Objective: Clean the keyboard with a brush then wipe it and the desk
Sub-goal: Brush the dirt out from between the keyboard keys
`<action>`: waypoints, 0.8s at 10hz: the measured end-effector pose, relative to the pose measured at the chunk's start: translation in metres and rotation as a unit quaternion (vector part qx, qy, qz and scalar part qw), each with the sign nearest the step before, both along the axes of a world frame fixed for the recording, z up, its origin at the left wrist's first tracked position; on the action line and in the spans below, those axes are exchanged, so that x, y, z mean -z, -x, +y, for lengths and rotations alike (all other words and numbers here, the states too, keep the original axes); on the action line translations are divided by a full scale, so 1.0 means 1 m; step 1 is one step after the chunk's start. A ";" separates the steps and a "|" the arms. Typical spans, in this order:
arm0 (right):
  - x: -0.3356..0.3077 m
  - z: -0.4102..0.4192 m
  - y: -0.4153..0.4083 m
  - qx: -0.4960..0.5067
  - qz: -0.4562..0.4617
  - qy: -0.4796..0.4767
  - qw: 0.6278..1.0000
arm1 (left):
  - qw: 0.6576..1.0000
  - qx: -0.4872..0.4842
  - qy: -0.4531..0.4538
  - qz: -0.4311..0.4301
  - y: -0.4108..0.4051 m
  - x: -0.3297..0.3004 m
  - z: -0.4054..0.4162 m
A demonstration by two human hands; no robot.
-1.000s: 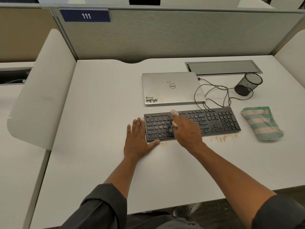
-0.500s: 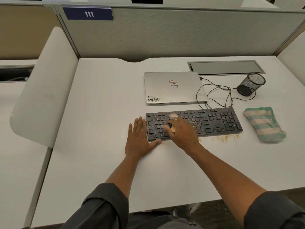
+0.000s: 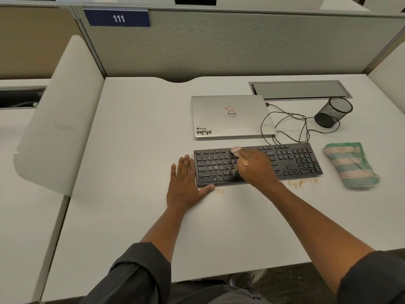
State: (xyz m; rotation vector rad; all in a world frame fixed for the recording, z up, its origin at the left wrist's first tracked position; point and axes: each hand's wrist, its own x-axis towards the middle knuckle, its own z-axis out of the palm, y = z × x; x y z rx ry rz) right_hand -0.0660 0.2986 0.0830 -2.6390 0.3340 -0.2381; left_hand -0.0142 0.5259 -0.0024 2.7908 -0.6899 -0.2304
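Observation:
A black keyboard (image 3: 295,161) lies on the white desk (image 3: 135,132). My right hand (image 3: 257,166) grips a small brush (image 3: 236,150) with a pale head, held over the keys near the keyboard's upper middle. My left hand (image 3: 186,185) lies flat on the desk against the keyboard's left end, fingers straight, thumb along its front edge. Brown crumbs (image 3: 302,183) are scattered on the desk in front of the keyboard. A folded green and beige striped cloth (image 3: 350,165) lies to the right of the keyboard.
A closed silver laptop (image 3: 230,115) sits behind the keyboard, with black cables (image 3: 285,123) looping to its right. A black mesh pen cup (image 3: 333,111) lies tipped near a grey cable hatch (image 3: 300,89). Grey partitions (image 3: 219,44) wall the desk's back and sides.
My right hand swept the brush down toward the keyboard's front, then back up to the top rows. My left hand stayed flat at the keyboard's left end.

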 end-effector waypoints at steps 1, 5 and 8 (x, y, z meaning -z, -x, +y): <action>0.003 -0.007 -0.001 -0.008 0.035 0.000 0.999 | 1.000 0.000 0.000 0.000 0.000 0.000 0.000; -0.007 -0.004 -0.010 -0.013 0.035 -0.005 0.999 | 1.000 0.001 0.002 0.001 0.000 0.001 0.000; -0.031 -0.008 -0.023 0.033 0.111 -0.093 0.989 | 1.000 0.002 0.003 -0.004 0.000 0.002 0.000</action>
